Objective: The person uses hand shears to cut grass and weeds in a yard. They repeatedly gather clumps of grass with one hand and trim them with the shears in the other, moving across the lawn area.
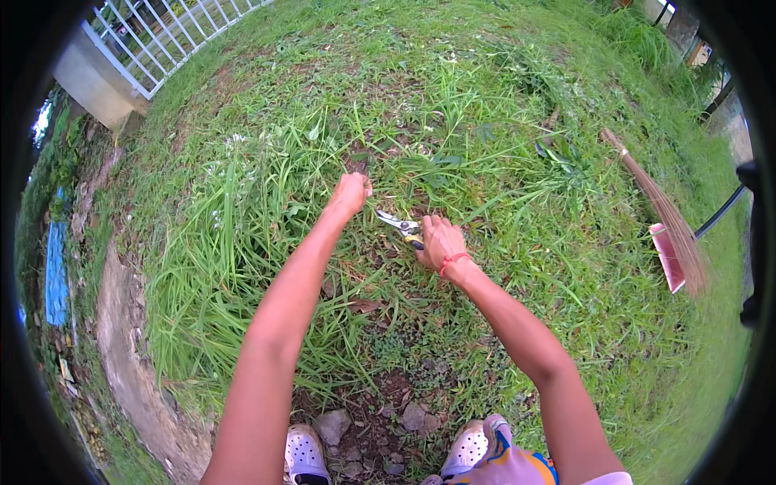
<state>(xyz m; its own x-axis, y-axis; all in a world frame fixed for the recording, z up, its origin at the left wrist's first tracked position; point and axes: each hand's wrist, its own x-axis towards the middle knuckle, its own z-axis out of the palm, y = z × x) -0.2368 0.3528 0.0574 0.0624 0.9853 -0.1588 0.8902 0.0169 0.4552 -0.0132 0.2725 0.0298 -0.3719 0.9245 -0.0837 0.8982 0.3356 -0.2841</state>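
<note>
My right hand [443,239], with a red string round its wrist, grips a pair of pruning shears [398,222]. Their silver blades point left and away, low over the grass, and a bit of yellow shows on the handle. Just left of the blade tips, my left hand [352,194] is closed with its fingers pressed together. What it pinches is too small to make out; a dark patch [360,162] shows just beyond its knuckles. Long-bladed grass [234,242] grows thickly left of my left hand.
A stick broom [659,198] lies at the right beside a pink dustpan [666,257]. Uprooted or cut weeds [562,162] lie nearer the middle. Stones [331,425] and bare soil sit between my shoes. A white metal fence [174,40] joins a concrete post [97,77] at far left.
</note>
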